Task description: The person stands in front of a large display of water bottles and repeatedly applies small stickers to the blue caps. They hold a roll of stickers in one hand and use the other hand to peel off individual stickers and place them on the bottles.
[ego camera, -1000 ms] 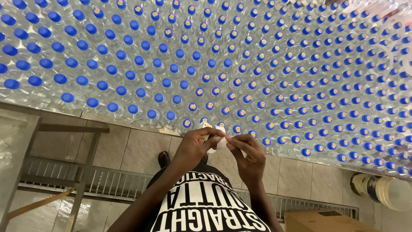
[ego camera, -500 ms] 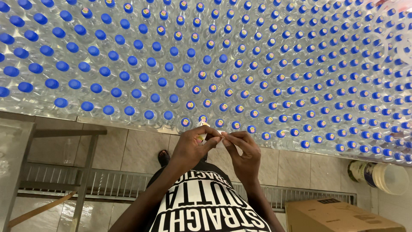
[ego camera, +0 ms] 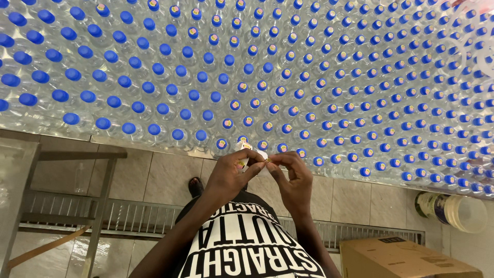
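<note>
1. Two hands meet at 6 o'clock, just below the near edge of the bottles (ego camera: 288, 77). The left hand (ego camera: 229, 175) pinches a white sticker strip (ego camera: 246, 153), and the right hand (ego camera: 290, 177) nips one small yellow sticker (ego camera: 268, 160) between thumb and fingertip.
2. Judged best: peel slowly, keeping the strip taut so the sticker comes off flat.
3. Caps toward 3 o'clock already carry stickers; those toward 9 o'clock are plain blue. Work along the row in order.
4. Press each sticker dead centre on its cap, steadying the bottle.
</note>
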